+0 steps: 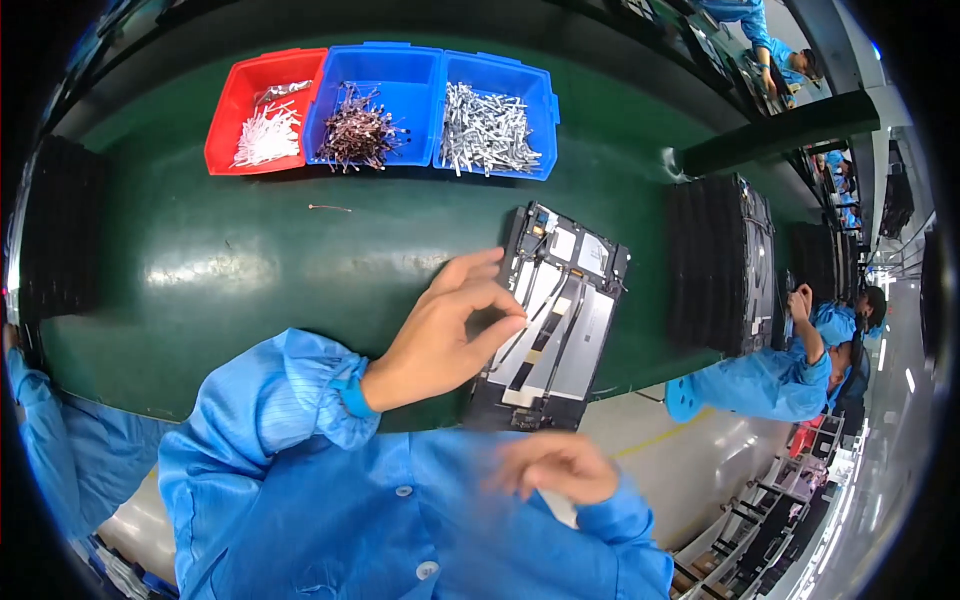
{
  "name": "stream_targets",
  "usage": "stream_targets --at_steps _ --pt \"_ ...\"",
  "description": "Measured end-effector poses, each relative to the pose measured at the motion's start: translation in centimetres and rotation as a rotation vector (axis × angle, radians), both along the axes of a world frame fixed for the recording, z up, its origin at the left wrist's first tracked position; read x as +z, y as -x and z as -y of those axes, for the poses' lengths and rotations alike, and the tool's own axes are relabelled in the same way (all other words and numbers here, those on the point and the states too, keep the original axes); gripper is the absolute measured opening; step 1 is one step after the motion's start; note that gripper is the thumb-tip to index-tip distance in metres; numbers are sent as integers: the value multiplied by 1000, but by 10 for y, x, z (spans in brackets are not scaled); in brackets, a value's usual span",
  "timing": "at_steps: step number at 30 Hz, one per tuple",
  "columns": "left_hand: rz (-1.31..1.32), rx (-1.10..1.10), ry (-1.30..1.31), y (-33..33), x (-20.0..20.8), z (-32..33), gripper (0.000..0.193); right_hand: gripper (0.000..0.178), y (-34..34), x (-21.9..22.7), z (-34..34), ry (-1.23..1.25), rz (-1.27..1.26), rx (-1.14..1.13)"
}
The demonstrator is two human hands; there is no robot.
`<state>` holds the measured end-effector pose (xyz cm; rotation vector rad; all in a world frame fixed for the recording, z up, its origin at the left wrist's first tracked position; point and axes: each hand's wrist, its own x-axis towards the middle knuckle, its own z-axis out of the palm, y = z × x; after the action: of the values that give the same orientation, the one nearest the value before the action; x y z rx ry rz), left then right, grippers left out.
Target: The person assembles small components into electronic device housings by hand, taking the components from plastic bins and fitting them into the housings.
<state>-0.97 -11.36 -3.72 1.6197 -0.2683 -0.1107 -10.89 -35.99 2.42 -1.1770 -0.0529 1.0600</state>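
An opened tablet [594, 318], its silver battery, dark ribbon cables and circuit boards exposed, lies slightly turned on the green table in front of me. My left hand [440, 330] reaches over its left edge. Thumb and index fingertip are pinched together above the inner cables; anything between them is too small to make out. The other fingers of that hand curl near the tablet's upper left side. Close to my body, just below the tablet's near edge, is my right hand [560, 468]. Motion smears its fingers, so their grip cannot be told.
At the back stand a red bin [222, 130] of white strips and two joined blue bins [408, 100], [545, 115] with brown-tipped cables and silver pieces. One thin cable [330, 208] lies loose. Dark stacks [715, 265], [65, 230] flank the table. A co-worker [770, 385] sits at right.
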Motion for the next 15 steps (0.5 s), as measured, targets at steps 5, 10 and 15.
stream_targets --at_steps 5,10,15 --pt "60 136 -30 0 0 18 14 46 -102 -3 22 940 1059 -504" --pt "73 201 7 7 -7 29 13 45 -167 -30 23 1062 1231 -227" --pt "29 285 -55 20 -7 17 11 42 -162 -19 -12 1110 1162 -121"
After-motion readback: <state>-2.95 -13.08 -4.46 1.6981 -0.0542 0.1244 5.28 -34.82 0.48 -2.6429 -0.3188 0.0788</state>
